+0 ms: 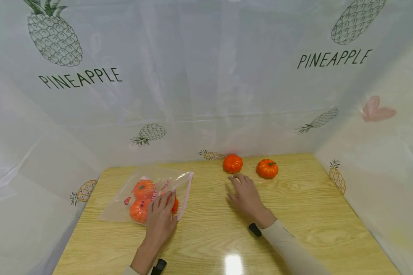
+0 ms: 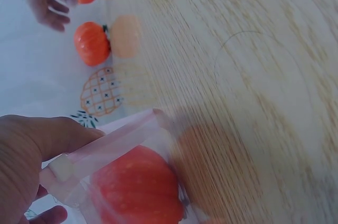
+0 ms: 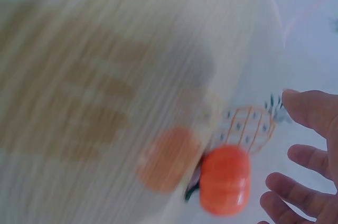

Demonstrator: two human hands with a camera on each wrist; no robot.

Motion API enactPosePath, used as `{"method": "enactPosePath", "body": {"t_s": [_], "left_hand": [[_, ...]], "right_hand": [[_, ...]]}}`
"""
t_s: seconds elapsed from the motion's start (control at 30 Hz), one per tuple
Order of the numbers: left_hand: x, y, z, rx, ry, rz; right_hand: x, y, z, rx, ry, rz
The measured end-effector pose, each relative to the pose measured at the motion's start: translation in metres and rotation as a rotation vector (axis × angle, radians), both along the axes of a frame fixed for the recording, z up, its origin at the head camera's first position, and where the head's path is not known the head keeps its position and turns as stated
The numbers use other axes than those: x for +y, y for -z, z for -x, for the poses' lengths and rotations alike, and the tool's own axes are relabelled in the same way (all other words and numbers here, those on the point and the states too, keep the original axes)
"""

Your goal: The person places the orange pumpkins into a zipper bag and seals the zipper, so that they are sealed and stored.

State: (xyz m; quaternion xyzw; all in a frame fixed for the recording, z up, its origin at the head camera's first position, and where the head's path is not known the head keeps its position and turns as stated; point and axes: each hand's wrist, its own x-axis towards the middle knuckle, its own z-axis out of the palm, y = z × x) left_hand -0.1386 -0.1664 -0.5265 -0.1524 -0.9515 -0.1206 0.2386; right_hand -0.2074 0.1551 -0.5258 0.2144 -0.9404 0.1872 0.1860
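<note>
Left grip (image 1: pixel 161 217) on pink-edged bag (image 1: pixel 118 208)

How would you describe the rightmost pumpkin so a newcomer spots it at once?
On the wooden table, follow the far edge rightward from the clear bag. Past one loose pumpkin sits the rightmost pumpkin, orange. In the head view its green stem shows; its neighbour's doesn't.
</note>
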Motion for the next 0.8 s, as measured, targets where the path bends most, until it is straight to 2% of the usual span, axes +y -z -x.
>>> {"method": "enactPosePath", "body": {"t_s": [0.4, 0.63, 0.8], "left_hand": [[-0.001, -0.001, 0.0, -0.004, -0.01, 0.002], [-0.002, 0.001, 0.001, 0.024, -0.007, 0.006], [-0.002, 0.001, 0.001, 0.047, -0.001, 0.012]], "right_hand": [[0.063, -0.002, 0.017, 0.048, 0.123, -0.015], [0.085, -0.005, 0.023, 0.085, 0.209, 0.006], [0.094, -0.008, 0.026, 0.045, 0.278, -0.008]]}}
